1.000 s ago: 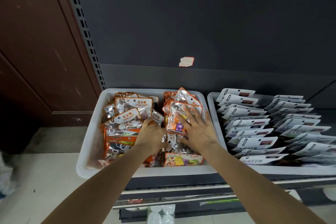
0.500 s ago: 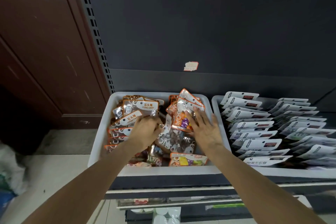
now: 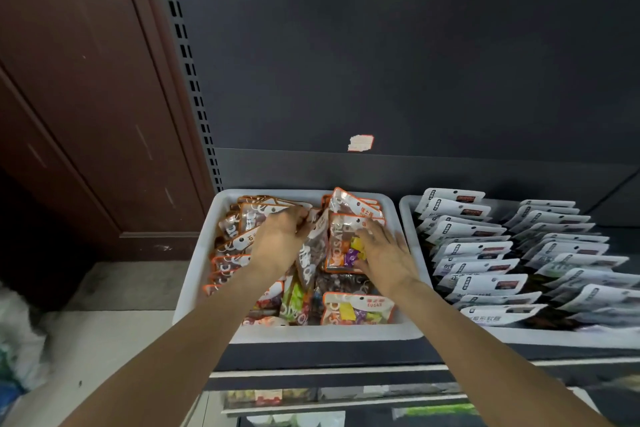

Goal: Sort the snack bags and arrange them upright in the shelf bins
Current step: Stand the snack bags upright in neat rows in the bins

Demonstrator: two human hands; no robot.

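Place: a shop, at a retail display shelf.
Shelving: a dark grey metal back panel (image 3: 398, 45) fills 12 o'clock, with a slotted upright (image 3: 188, 66) at 11 o'clock, the kind that takes adjustable shelf brackets.
Price tag trace: a torn white and red sticker (image 3: 360, 142) clings to the back panel just above the bins.
Stock: a white bin (image 3: 311, 334) at centre holds many identical orange-edged snack bags (image 3: 356, 309); a second bin (image 3: 407, 215) at 3 o'clock holds two rows of matching white pouches (image 3: 491, 286).
Lower tier: a shelf edge strip (image 3: 311, 373) at 6 o'clock, with more packaged goods below it.
Surroundings: brown panelled wall (image 3: 69, 97) at 9 o'clock, pale floor (image 3: 104, 350) at 7 o'clock.
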